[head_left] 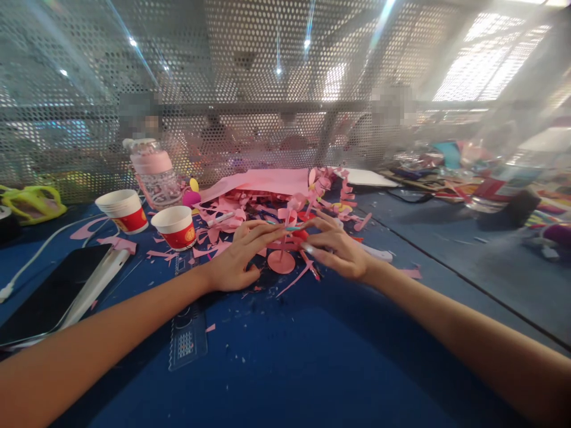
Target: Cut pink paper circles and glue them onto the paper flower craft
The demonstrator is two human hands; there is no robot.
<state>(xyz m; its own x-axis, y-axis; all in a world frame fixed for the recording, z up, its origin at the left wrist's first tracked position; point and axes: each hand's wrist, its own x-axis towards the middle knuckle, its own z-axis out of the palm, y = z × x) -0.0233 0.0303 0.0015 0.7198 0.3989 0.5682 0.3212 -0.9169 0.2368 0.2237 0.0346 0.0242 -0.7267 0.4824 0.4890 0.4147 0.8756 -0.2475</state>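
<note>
Between my two hands a small pink paper craft [281, 261] stands upright on a round disc base, with strips above it. My left hand [241, 252] reaches in from the left. Its fingers are stretched out and their tips touch the top of the craft, while the thumb is apart and lower. From the other side, my right hand [341, 246] has its fingers bent around the craft's right edge, thumb below and index finger above. A small teal piece [293, 228] shows between the fingertips. The fingers partly hide the craft's upper part.
Pink paper scraps [223, 229] and a pink sheet [267, 180] lie behind my hands. To the left are paper cups [175, 229], a bottle [154, 172], a phone [57, 285] and a clear ruler [187, 342]. A perforated metal screen [267, 77] rises behind the table.
</note>
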